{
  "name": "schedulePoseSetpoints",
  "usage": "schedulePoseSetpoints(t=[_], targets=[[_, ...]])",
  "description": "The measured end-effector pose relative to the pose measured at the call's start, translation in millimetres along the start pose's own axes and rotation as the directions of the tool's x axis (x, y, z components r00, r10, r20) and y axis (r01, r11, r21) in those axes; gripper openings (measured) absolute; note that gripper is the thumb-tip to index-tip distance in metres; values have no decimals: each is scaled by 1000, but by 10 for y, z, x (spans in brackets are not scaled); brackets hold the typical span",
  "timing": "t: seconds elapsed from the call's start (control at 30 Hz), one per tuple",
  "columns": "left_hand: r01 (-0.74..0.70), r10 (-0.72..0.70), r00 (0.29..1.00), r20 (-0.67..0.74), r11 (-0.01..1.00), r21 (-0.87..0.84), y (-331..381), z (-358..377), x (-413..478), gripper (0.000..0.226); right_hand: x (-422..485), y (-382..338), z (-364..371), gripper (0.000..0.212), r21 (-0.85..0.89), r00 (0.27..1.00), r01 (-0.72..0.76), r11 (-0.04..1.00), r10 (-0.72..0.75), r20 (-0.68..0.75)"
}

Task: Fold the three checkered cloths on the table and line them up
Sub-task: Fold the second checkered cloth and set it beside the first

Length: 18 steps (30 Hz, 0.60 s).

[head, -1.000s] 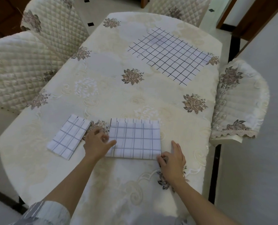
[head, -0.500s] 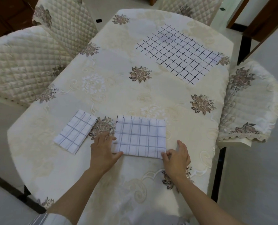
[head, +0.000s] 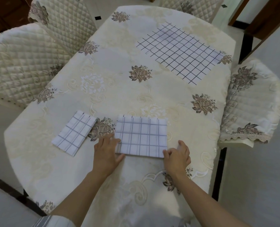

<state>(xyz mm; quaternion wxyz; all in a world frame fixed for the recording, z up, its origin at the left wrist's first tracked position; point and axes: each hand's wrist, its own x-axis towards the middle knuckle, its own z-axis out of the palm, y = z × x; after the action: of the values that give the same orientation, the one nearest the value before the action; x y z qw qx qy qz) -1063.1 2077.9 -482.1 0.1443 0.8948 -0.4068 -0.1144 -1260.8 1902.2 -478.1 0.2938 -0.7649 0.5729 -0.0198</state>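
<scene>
Three white checkered cloths lie on the cream floral table (head: 119, 89). A small folded cloth (head: 74, 132) sits at the near left. A half-folded cloth (head: 141, 136) lies in front of me. My left hand (head: 106, 153) rests at its near left corner, fingers straight, thumb along the near edge. At the near right corner, my right hand (head: 178, 154) pinches the cloth with curled fingers. An unfolded cloth (head: 180, 51) with dark grid lines lies flat at the far right.
Quilted cream chairs stand at the left (head: 21, 63), the far left (head: 62, 18) and the right (head: 253, 102). The table's near edge is just below my forearms. A dark door frame (head: 258, 18) rises at the far right.
My left hand slid from the cloth's left edge down to its near left corner. My right fingers curled onto the near right corner. The view shifted slightly.
</scene>
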Motion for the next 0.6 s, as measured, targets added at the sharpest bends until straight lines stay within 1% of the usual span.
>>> schedulePoseSetpoints(t=[0.17,0.27,0.4,0.6], targets=[[-26,26,999,-36,1000,0,-4,13,18,39,6,-6,21,24,-38,1000,-2,999,2,-23],[-26,26,998,-49,1000,1,-5,13,19,33,28,-8,28,24,-68,1000,-5,998,3,-31],[-27,27,999,-39,1000,10,-3,11,27,33,52,-26,34,24,-94,999,-9,996,5,-43],[-37,38,999,-13,998,56,-9,1,45,40,60,-28,71,23,-141,998,-5,990,-4,-63]])
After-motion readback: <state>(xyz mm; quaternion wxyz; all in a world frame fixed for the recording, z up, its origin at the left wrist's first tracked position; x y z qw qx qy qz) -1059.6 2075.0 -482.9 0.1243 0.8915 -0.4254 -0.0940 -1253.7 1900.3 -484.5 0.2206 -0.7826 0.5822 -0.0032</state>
